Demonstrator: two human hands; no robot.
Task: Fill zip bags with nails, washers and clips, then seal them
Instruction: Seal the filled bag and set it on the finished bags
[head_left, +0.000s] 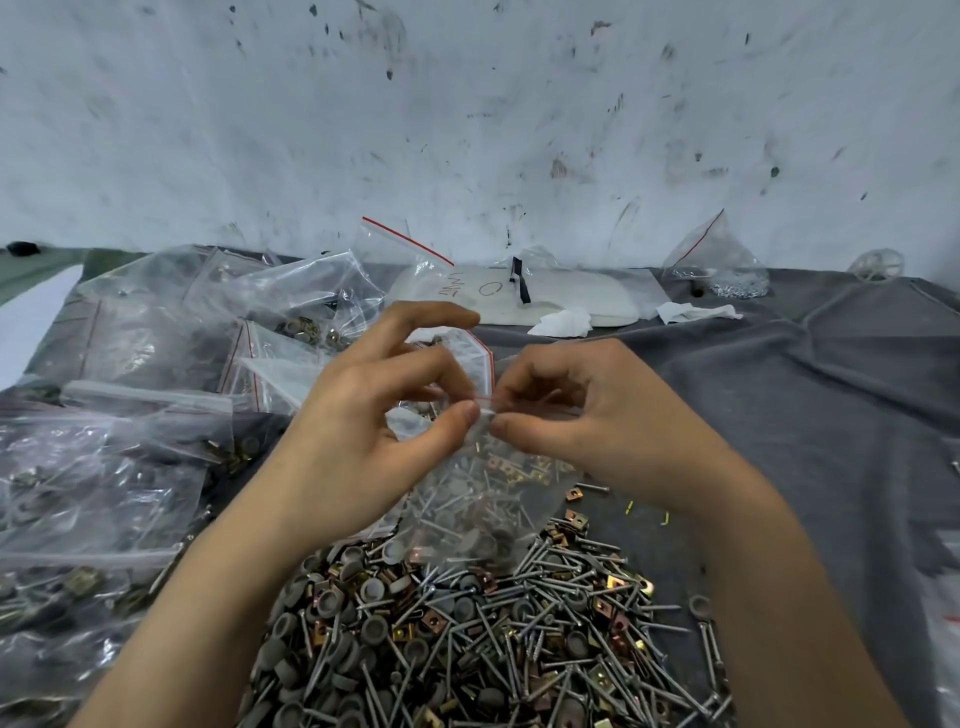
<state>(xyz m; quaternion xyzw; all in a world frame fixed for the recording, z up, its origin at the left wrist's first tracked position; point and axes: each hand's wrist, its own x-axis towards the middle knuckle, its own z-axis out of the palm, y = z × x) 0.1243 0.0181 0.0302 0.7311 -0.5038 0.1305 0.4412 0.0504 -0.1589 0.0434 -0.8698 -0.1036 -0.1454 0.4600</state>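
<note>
A clear zip bag (467, 499) with a red-lined top hangs between my hands, holding nails, grey washers and brass clips. My left hand (374, 415) pinches the bag's top edge between thumb and fingers. My right hand (587, 410) pinches the same edge from the right, fingertips almost meeting the left. Under the bag lies a loose heap of nails, washers and clips (478, 639) on the grey cloth (779, 415).
Several filled zip bags (104, 467) pile up at the left. A white pad (571, 301) with crumpled tissue lies by the stained wall. Another bag of small metal parts (722, 265) stands at the back right. An eye bolt (706, 634) lies right of the heap.
</note>
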